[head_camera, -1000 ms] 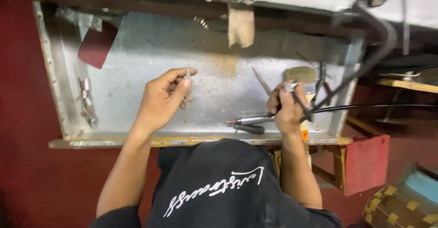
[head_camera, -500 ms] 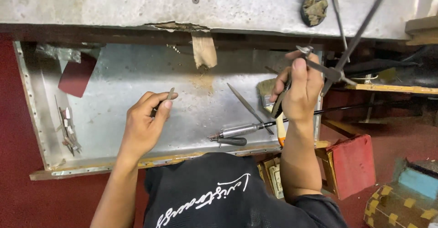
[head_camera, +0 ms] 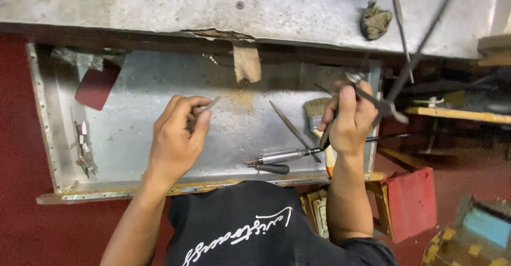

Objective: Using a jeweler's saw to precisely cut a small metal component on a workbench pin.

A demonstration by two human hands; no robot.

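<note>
the tray (head_camera: pixel 133 154) was grey metal, the floor (head_camera: pixel 16 111) dark red. a maroon card (head_camera: pixel 97 88) lay in it. the shirt (head_camera: pixel 239 229) was black with white script.

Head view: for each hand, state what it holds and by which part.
The left hand pinches a small thin metal piece by its lower end. The right hand grips a slim dark tool by its handle end.
</note>
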